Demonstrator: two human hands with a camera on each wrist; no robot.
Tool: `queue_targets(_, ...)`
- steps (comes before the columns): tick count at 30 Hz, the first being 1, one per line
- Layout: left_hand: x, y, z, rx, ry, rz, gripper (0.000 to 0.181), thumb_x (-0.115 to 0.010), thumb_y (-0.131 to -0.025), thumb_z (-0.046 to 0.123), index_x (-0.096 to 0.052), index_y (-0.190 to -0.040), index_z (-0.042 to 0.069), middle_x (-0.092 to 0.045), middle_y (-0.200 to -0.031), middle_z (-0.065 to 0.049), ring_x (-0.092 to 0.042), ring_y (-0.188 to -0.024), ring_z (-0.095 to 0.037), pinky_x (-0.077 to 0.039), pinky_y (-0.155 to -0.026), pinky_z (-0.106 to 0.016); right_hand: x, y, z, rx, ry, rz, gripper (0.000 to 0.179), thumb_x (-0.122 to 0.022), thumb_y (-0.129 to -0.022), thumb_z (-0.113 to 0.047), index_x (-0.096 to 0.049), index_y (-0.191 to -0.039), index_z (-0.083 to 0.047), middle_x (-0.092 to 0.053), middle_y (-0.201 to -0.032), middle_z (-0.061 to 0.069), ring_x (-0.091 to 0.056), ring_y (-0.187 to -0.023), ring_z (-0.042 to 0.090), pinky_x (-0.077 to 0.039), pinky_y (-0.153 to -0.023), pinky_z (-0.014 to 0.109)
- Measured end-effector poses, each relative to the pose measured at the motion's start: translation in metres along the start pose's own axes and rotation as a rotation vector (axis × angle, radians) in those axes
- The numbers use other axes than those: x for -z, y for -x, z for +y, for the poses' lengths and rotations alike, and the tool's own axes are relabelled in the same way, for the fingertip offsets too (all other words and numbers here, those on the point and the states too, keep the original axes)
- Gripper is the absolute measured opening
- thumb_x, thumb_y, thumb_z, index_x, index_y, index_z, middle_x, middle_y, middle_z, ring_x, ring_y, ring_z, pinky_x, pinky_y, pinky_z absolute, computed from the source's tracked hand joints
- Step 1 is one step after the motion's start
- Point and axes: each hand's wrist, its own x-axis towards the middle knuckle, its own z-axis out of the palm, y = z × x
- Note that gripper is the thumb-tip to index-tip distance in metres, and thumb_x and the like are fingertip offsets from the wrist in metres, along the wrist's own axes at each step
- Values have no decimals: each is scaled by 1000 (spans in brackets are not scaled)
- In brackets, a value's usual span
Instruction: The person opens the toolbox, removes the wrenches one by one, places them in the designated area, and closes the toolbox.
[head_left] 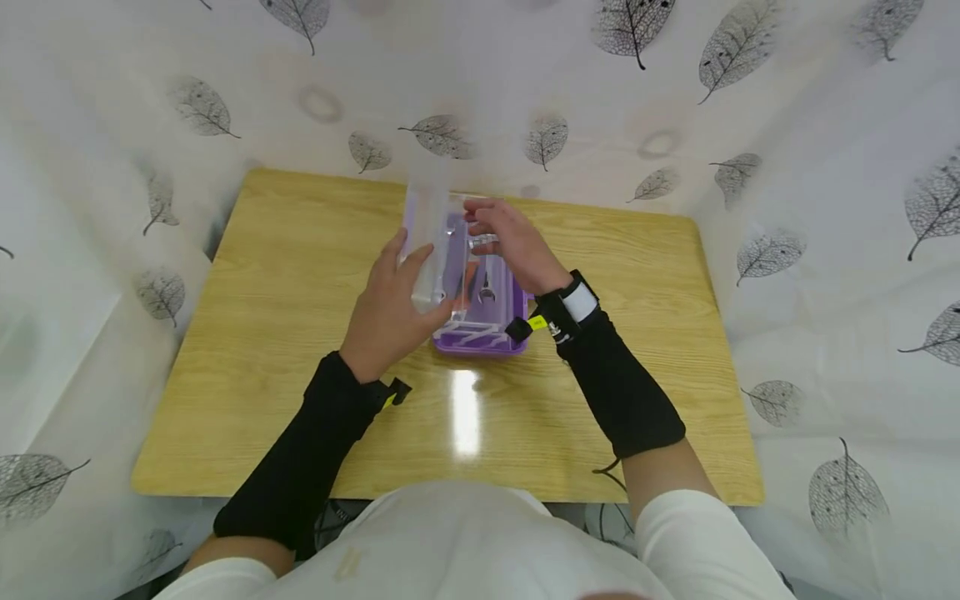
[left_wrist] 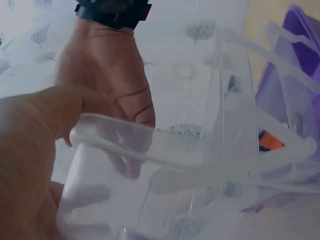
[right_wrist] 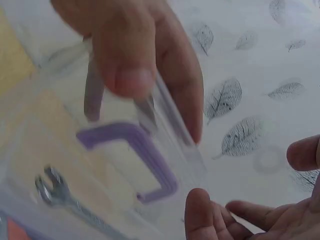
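A clear plastic lid (head_left: pixel 426 237) stands tilted up at the left side of a purple box (head_left: pixel 480 346). My left hand (head_left: pixel 393 312) grips its near part, thumb on one face and fingers on the other, as the right wrist view shows. A purple bracket-shaped handle (right_wrist: pixel 157 162) shows by the lid in that view. Over the box's far part, my right hand (head_left: pixel 517 246) hovers with loosely bent fingers, holding nothing visible; the left wrist view shows it through the lid. Inside the box lie an open-ended wrench (head_left: pixel 487 287) and something orange (left_wrist: pixel 270 141), partly hidden.
The box stands on a wooden table (head_left: pixel 300 250), near its back edge. A white curtain (head_left: pixel 495 75) printed with leaves surrounds the back and sides. A dark cable (head_left: pixel 609 472) hangs over the table's front edge.
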Motion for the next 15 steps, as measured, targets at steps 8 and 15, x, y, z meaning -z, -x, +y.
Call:
queue_targets(8,-4,2,-14,28,55,89,72,-73,-92,40,-50,-154,14,-19,-171,-10,-32,-152,-37,-48,-107,-57,77,4,57,49,351,262,38,-52,-108,-24,-58,-136,0,-58,-137,21,-58,-111,26,-52,-98,47)
queue_targets(15,-1,8,-38,79,117,166,67,-70,-94,35,-50,-154,13,-23,-170,-8,-37,-149,-35,-43,-112,-57,102,14,99,-64,382,256,42,-53,-108,-27,-56,-138,2,-57,-133,19,-58,-112,31,-51,-101,54)
